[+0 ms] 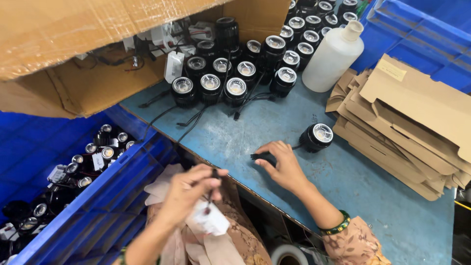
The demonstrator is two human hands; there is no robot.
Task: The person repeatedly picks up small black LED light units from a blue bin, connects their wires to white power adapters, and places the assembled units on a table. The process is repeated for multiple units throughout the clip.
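My left hand (189, 191) is raised over my lap, pinching a thin black wire from which a small white driver box (211, 219) hangs. My right hand (280, 164) rests on the blue table (382, 196) with its fingers over a small black plug (261, 157). That plug's cord runs to a single black round spotlight (316, 137) lying just right of the hand. Several more black spotlights (235, 78) with shiny reflector faces stand in rows at the back of the table.
A white plastic bottle (332, 56) stands behind the lone lamp. Flat brown cardboard pieces (407, 127) are stacked at the right. A blue crate (73, 196) at my left holds several more lamps. An open cardboard box (73, 44) overhangs the upper left.
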